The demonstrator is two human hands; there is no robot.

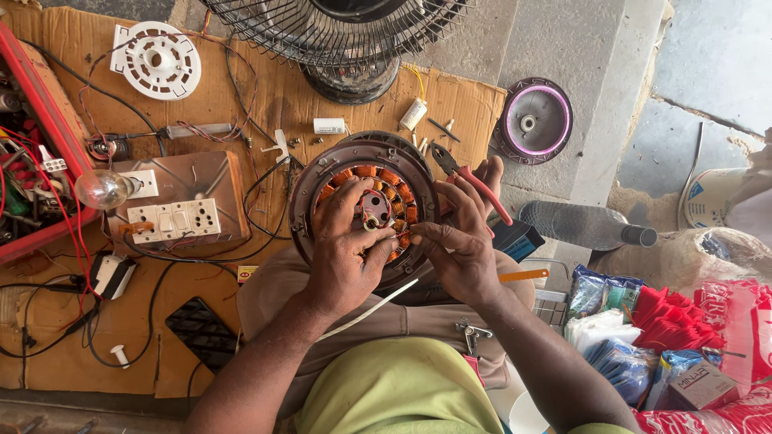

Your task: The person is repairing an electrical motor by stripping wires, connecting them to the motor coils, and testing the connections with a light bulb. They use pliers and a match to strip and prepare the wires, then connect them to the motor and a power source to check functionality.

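1. Head view: the fan motor [366,210] sat on the person's lap, just below the standing fan's wire cage [338,32]. It was a round dark metal housing with a ring of copper-orange windings around a central hub.
2. The left hand [347,253] lay flat over the motor's lower left, fingers spread and curled onto the windings, fingertips touching near the hub. It pressed rather than pinched.
3. The right hand [460,241] was half closed: its lower fingers wrapped the red handles of 1 pair of pliers [470,181], thumb and forefinger reaching onto the motor's right rim. The pliers' dark steel nose pointed up-left past the rim.
4. 1 white plastic strip [378,308] ran diagonally under the hands across the beige trousers.
5. Corrugated cardboard [265,104] covered the floor. On it: 1 white slotted plastic disc [158,60], 2 small white cylindrical capacitors [329,126], and 1 wooden switch board [181,205] with a clear glass bulb [100,189].
6. On the concrete to the right: 1 round dark cover with a purple ring [534,120] and 1 ribbed clear plastic bottle [583,226] lying on its side.
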